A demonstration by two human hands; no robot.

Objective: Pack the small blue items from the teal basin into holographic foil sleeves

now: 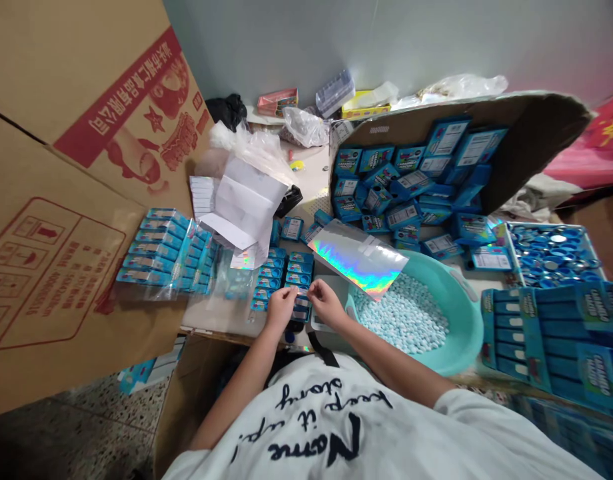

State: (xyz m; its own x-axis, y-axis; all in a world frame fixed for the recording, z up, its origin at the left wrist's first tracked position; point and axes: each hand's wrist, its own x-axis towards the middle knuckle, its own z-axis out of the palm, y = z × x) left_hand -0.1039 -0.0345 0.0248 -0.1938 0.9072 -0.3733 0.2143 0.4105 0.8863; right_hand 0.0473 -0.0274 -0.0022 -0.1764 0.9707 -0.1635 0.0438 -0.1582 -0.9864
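You're right in it now, your left hand [280, 310] and right hand [326, 303] meeting over the table [221, 315], thumbs and forefingers of both seeming to pinch a small shiny tab [297, 291] between them, the other fingers curled and too tucked to read clearly. That tab sits directly above the double row of blue packets [286, 280], almost touching them. Just to your right, a rainbow foil pouch [357, 259] lies across the rim of a teal basin [461, 320] heaped with pale blue candies [399, 317].
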